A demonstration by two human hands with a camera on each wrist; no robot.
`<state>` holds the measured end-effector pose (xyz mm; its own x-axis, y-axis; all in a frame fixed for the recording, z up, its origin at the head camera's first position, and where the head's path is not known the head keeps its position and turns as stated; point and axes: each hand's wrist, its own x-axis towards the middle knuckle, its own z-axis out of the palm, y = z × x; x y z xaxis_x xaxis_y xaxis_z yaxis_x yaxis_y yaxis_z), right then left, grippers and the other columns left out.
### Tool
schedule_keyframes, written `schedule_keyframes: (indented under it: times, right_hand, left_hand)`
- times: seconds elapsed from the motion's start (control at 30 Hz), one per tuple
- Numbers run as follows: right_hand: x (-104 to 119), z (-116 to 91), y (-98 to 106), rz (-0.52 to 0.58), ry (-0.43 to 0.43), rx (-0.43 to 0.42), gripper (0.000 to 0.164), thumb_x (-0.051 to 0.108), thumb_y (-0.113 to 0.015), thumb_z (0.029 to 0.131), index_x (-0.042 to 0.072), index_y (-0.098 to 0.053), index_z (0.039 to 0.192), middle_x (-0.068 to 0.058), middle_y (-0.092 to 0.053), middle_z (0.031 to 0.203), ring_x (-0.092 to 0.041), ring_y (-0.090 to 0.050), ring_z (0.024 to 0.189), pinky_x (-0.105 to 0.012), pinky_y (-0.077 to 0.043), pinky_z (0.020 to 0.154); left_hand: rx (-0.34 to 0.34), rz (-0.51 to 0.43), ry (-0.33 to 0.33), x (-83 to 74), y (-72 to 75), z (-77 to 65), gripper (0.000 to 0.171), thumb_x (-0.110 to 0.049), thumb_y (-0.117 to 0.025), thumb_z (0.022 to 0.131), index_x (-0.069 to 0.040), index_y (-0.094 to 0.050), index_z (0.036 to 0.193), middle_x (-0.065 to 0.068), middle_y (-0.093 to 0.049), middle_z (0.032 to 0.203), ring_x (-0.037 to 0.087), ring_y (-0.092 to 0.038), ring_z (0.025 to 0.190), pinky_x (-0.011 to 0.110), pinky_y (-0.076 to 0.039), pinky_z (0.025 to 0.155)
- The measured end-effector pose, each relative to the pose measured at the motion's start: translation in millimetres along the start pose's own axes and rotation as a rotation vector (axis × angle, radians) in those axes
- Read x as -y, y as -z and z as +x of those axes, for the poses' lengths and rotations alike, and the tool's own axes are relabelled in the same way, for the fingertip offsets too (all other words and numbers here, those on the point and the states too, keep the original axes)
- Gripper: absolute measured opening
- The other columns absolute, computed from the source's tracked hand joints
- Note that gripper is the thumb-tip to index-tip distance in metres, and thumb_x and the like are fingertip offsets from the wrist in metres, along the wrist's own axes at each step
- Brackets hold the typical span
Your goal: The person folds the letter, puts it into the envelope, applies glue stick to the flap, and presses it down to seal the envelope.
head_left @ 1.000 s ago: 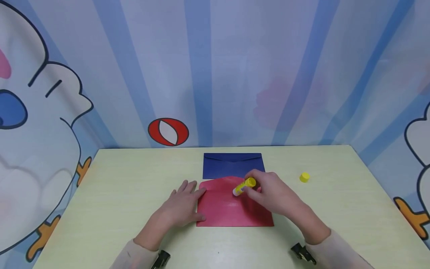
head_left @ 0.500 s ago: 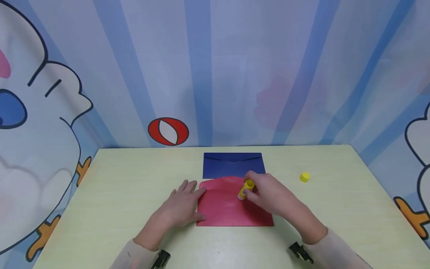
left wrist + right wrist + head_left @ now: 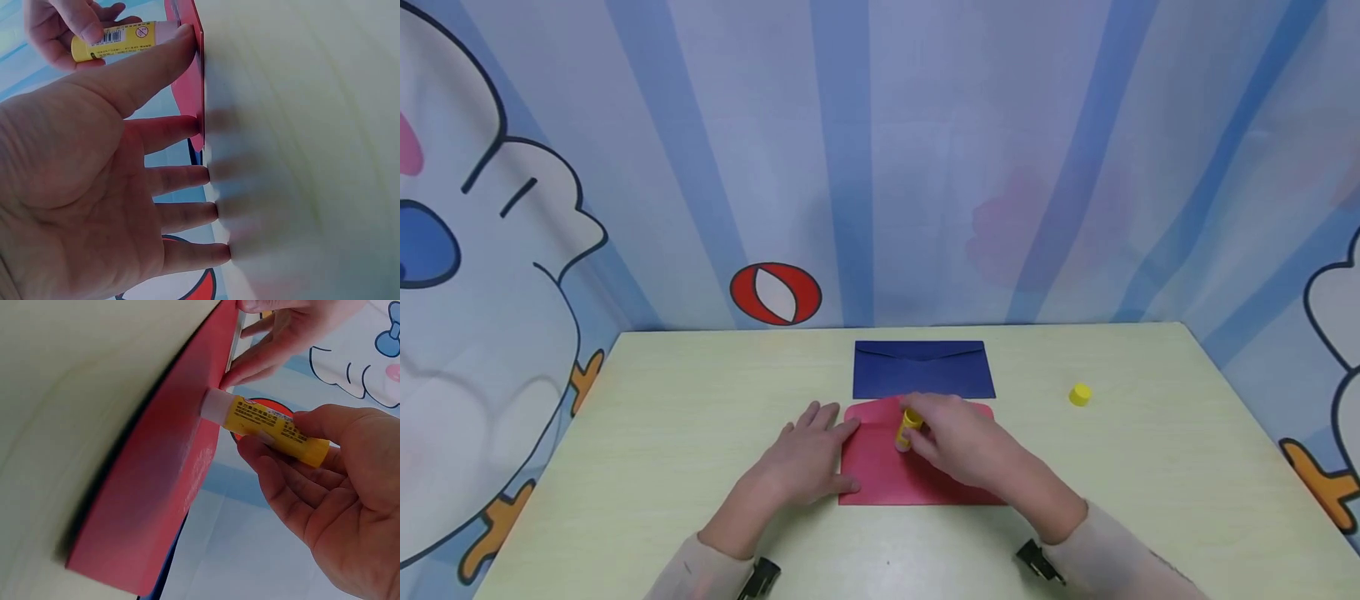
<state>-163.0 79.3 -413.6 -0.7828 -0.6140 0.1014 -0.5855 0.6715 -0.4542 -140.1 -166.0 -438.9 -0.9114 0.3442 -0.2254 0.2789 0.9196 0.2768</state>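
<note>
My right hand (image 3: 962, 437) pinches a yellow glue stick (image 3: 272, 428) between thumb and fingers. Its white tip end meets the surface of a red envelope (image 3: 880, 479) lying on the table. Shiny glue marks show on the red paper in the right wrist view. My left hand (image 3: 805, 458) lies with fingers spread at the envelope's left edge; its thumb (image 3: 178, 50) and index finger press on the paper while the other fingertips rest on the table (image 3: 312, 156). The envelope's right part is partly hidden under my right hand.
A dark blue envelope (image 3: 921, 375) lies just beyond the red one. The glue stick's yellow cap (image 3: 1080, 395) stands on the table to the right. A blue striped cartoon backdrop (image 3: 917, 167) rises behind the table's far edge.
My right hand first tips the glue stick more upright, then carries it leftward over the red envelope. The left hand and both envelopes stay in place.
</note>
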Motion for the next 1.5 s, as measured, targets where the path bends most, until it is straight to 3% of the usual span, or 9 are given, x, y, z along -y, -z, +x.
schedule_keyframes:
  times: [0.13, 0.37, 0.63, 0.87, 1.0, 1.23, 1.5]
  right_hand:
    - [-3.9, -5.5, 5.6, 0.007, -0.043, 0.007, 0.025, 0.017, -0.077, 0.098, 0.013, -0.07, 0.121, 0.013, -0.063, 0.09, -0.005, -0.06, 0.077, -0.024, -0.055, 0.07]
    - [-19.0, -17.5, 21.1, 0.002, -0.082, 0.021, 0.01, 0.01, -0.073, 0.099, 0.012, -0.071, 0.109, 0.013, -0.068, 0.087, -0.005, -0.062, 0.078, -0.026, -0.055, 0.071]
    - [-29.2, -23.5, 31.6, -0.015, -0.151, 0.026, 0.017, 0.01, -0.074, 0.099, 0.004, -0.07, 0.115, 0.006, -0.067, 0.087, -0.008, -0.06, 0.071, -0.026, -0.053, 0.064]
    - [-20.1, -11.9, 18.1, -0.004, -0.137, 0.006, 0.018, 0.014, -0.076, 0.099, 0.008, -0.071, 0.114, 0.01, -0.065, 0.09, -0.008, -0.062, 0.078, -0.023, -0.056, 0.069]
    - [-12.0, -4.8, 9.2, 0.004, -0.077, -0.008, 0.016, 0.015, -0.076, 0.099, 0.012, -0.071, 0.113, 0.011, -0.065, 0.092, -0.006, -0.062, 0.08, -0.023, -0.057, 0.072]
    - [-3.2, -0.6, 2.7, 0.012, 0.0, 0.009, 0.03, 0.017, -0.078, 0.097, 0.008, -0.07, 0.125, 0.008, -0.066, 0.093, -0.007, -0.062, 0.079, -0.023, -0.056, 0.071]
    - [-9.1, -13.9, 17.7, 0.008, -0.04, 0.052, 0.016, 0.014, -0.081, 0.095, 0.014, -0.07, 0.107, 0.012, -0.061, 0.082, -0.007, -0.059, 0.071, -0.024, -0.054, 0.064]
  left_hand:
    - [0.001, 0.002, -0.002, -0.6, -0.1, 0.1, 0.091, -0.043, -0.092, 0.081, -0.012, -0.053, 0.157, 0.02, -0.041, 0.162, 0.047, -0.031, 0.152, 0.07, -0.04, 0.111]
    - [-0.007, -0.004, -0.005, -1.0, -0.1, 0.0, 0.09, -0.041, -0.093, 0.08, -0.011, -0.054, 0.155, 0.021, -0.042, 0.161, 0.048, -0.032, 0.152, 0.071, -0.041, 0.11]
    - [-0.009, -0.007, 0.0, -2.6, 1.5, 0.7, 0.091, -0.04, -0.094, 0.078, -0.011, -0.055, 0.155, 0.02, -0.042, 0.161, 0.047, -0.032, 0.151, 0.07, -0.042, 0.11]
    - [-0.016, -0.006, 0.002, -2.0, 0.8, 1.0, 0.091, -0.04, -0.095, 0.077, -0.011, -0.056, 0.154, 0.02, -0.043, 0.16, 0.048, -0.033, 0.151, 0.07, -0.043, 0.109]
    - [-0.011, -0.007, 0.004, -2.0, 0.7, 0.9, 0.091, -0.04, -0.095, 0.077, -0.011, -0.056, 0.154, 0.02, -0.042, 0.16, 0.048, -0.033, 0.151, 0.07, -0.043, 0.109]
    - [-0.009, -0.013, 0.001, -0.4, -1.5, 1.7, 0.091, -0.041, -0.094, 0.078, -0.012, -0.055, 0.155, 0.02, -0.042, 0.161, 0.047, -0.032, 0.152, 0.071, -0.041, 0.11]
    - [-0.009, -0.012, 0.007, 0.1, -2.5, 2.2, 0.091, -0.041, -0.094, 0.078, -0.013, -0.055, 0.155, 0.02, -0.042, 0.161, 0.047, -0.031, 0.152, 0.07, -0.041, 0.111]
